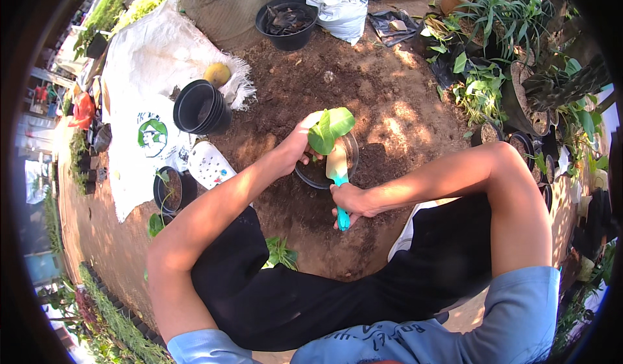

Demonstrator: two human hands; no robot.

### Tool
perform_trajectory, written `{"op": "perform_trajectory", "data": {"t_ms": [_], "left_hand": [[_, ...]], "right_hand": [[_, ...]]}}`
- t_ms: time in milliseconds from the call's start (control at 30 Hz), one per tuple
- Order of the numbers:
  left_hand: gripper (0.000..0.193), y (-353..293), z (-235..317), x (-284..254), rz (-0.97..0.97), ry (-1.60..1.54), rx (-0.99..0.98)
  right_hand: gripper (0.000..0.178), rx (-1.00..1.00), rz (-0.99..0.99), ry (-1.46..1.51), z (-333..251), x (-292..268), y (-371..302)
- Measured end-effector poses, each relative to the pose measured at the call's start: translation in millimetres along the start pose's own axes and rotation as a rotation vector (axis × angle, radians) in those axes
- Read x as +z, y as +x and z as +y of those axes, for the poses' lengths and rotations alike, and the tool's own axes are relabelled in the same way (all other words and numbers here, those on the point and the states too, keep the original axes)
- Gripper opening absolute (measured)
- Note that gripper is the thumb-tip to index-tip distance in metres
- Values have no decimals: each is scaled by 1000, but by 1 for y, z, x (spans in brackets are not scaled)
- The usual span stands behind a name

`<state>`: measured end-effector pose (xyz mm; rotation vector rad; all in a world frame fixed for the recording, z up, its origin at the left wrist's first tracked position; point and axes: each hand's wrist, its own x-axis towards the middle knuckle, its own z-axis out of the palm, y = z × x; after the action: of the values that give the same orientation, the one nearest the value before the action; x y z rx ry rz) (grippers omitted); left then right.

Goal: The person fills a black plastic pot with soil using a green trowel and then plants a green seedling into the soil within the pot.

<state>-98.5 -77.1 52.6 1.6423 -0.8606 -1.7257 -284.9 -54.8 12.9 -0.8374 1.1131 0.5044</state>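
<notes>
A dark round pot (314, 183) stands on the soil between my knees, partly hidden by my hands. At its far left side my left hand (302, 142) has its fingers closed around the lower part of a plant (329, 129) with broad green leaves; the leaves hide some of the fingers. My right hand (354, 200) is wrapped around the turquoise handle of a hand trowel (337, 164). The trowel's pale blade points away from me over the pot, just below the leaves. How deep the plant sits in the pot is hidden.
Stacked black pots (201, 107) and a yellowish round fruit (217, 74) lie on a white woven sack (146, 59) at left. A potted plant (170, 192) is beside my left arm. Farther off stands a black pot of dark scraps (287, 23). Potted greenery (500, 20) lines the right.
</notes>
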Motion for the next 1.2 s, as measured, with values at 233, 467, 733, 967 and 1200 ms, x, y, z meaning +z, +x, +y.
{"op": "perform_trajectory", "data": {"t_ms": [233, 467, 733, 967, 1200], "left_hand": [[46, -6, 0, -3, -13, 72, -34], [29, 21, -9, -45, 40, 553, 315], [60, 46, -71, -88, 194, 934, 205], [35, 36, -53, -50, 142, 725, 89], [36, -1, -45, -75, 140, 198, 165]], "right_hand": [[36, 1, 34, 4, -16, -15, -29], [33, 49, -64, -359, -22, -117, -109], [36, -7, -6, -267, -2, -156, -112], [37, 122, -19, -237, 18, -166, -94], [36, 119, 16, -261, 21, -164, -90]]}}
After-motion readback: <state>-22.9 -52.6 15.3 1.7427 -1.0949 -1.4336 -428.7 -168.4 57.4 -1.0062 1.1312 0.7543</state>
